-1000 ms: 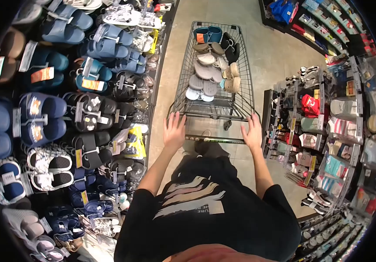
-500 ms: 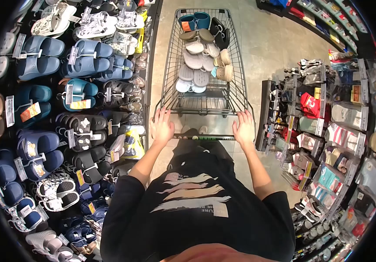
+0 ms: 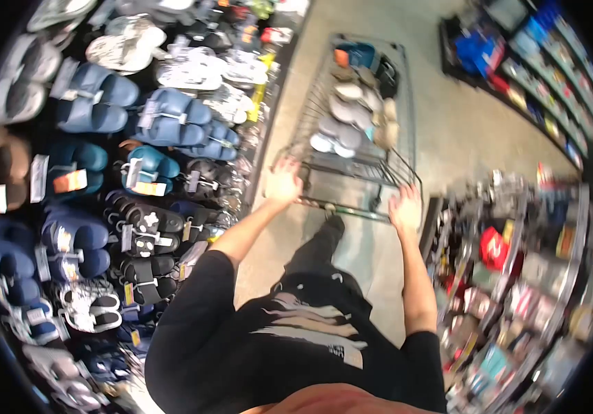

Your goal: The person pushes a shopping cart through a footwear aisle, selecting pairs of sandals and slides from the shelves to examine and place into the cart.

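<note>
A wire shopping cart (image 3: 412, 90) stands ahead of me, tilted to the right in view. My left hand (image 3: 283, 181) grips its near left corner, fingers curled over the frame. At the near right corner my right hand (image 3: 405, 207) holds the frame the same way. Inside the cart lie several slippers and clogs: grey slippers (image 3: 339, 132) nearest, beige clogs (image 3: 386, 127) along the right, black shoes (image 3: 387, 76) and teal slippers (image 3: 360, 55) at the far end. Motion blur softens the fingers and the cart's contents.
On the left, a shelf wall holds rows of hanging footwear, including blue slippers (image 3: 96, 100) and black sandals (image 3: 146, 279). A rack of packaged goods (image 3: 524, 303) stands at right, with a red package (image 3: 494, 248). Further shelving (image 3: 551, 76) is at upper right. Tiled floor (image 3: 420, 21) runs between.
The cart and both hands have shifted right in view, and the cart has turned slightly clockwise. One leg now shows stepping forward under the cart. Both hands keep their hold.
</note>
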Demonstrator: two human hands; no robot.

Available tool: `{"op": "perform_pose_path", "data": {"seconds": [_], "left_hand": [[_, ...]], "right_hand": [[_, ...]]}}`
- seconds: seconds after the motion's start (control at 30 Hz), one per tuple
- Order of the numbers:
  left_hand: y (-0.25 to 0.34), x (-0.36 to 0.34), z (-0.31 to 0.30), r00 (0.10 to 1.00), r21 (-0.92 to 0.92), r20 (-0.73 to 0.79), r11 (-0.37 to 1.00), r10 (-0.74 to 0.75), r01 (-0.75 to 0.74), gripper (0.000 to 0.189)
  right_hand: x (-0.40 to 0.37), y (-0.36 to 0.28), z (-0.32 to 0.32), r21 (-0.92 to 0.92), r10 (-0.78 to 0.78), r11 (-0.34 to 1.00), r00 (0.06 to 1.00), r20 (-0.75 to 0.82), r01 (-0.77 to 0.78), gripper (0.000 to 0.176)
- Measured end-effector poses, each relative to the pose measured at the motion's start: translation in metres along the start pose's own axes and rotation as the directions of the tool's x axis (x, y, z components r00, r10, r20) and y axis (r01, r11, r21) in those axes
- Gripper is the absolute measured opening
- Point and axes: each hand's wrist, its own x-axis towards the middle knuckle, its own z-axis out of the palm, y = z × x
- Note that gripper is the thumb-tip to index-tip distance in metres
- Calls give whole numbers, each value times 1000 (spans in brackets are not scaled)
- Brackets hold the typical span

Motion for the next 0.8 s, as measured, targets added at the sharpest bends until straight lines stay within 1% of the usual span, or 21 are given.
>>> {"op": "perform_pose_path", "data": {"seconds": [0.03, 0.07, 0.1, 0.13, 0.2, 0.23, 0.27, 0.3, 0.33, 0.37, 0.43, 0.5, 0.53, 0.57, 0.6, 0.67, 0.7, 0.73, 0.77, 0.8], "left_hand": [[-4, 18, 6, 1000, 10, -28, 1000, 3, -3, 55], [-6, 34, 5, 999, -8, -44, 1000, 7, -7, 55], [-1, 48, -9, 999, -61, -35, 998, -13, 11, 54], [0, 61, -12, 998, -86, -50, 996, -24, 20, 53], [-1, 88, -4, 992, -101, -124, 995, 1, -13, 53], [3, 104, -11, 990, -110, -141, 994, -27, 11, 53], [6, 117, -16, 993, -136, -116, 991, -24, 8, 52], [7, 125, -19, 996, -161, -88, 987, -31, 17, 50], [4, 135, -14, 989, -163, -148, 986, -11, -14, 49], [3, 147, -9, 986, -162, -166, 987, -16, -11, 49], [7, 168, -5, 978, -155, -210, 987, -4, -29, 47], [8, 181, -2, 978, -189, -205, 982, -21, -19, 47], [13, 202, -5, 975, -221, -222, 975, -20, -30, 46], [16, 210, -8, 961, -215, -276, 975, -3, -59, 46], [20, 220, -9, 957, -212, -286, 972, 37, -101, 46], [23, 238, -7, 963, -197, -268, 979, 1, -56, 44], [25, 248, -9, 963, -191, -268, 978, 27, -81, 44], [28, 257, -11, 969, -192, -246, 979, 17, -66, 46], [31, 265, -11, 976, -192, -220, 980, 5, -49, 48], [31, 276, -11, 979, -188, -204, 980, 32, -71, 48]], "right_hand": [[16, 2, 1, 7, -11, 1000, 1000, -11, 11, 45], [32, -1, -6, 12, -16, 1000, 1000, 14, 15, 46], [45, -2, -9, -1, -11, 1000, 1000, 3, 11, 46], [60, -5, -12, -30, 6, 1000, 1000, 28, -5, 46], [86, -4, -17, -40, -1, 999, 1000, 24, 2, 45], [99, -1, -17, -44, -6, 999, 1000, 17, 7, 46], [112, 1, -16, -47, -18, 999, 1000, 15, 18, 46], [124, 3, -17, -29, 13, 1000, 999, 36, -12, 46], [137, 5, -14, -10, 39, 999, 997, 62, -38, 46], [148, 7, -10, -21, 45, 999, 999, 16, -45, 48], [173, 9, -13, -1, 31, 1000, 998, 58, -31, 49], [185, 12, -16, 8, 56, 998, 997, 57, -56, 48], [198, 10, -22, 17, 73, 997, 994, 84, -75, 45], [213, 12, -29, 29, 93, 995, 991, 101, -96, 43], [223, 16, -34, 27, 125, 991, 989, 73, -127, 43], [239, 21, -33, 59, 66, 996, 996, 61, -70, 40], [248, 26, -32, 58, 71, 996, 996, 50, -74, 39], [258, 32, -30, 61, 94, 994, 995, 43, -96, 39], [270, 40, -29, 25, 45, 999, 998, 37, -46, 36], [279, 48, -26, -10, 3, 1000, 999, 39, -3, 34]]}}
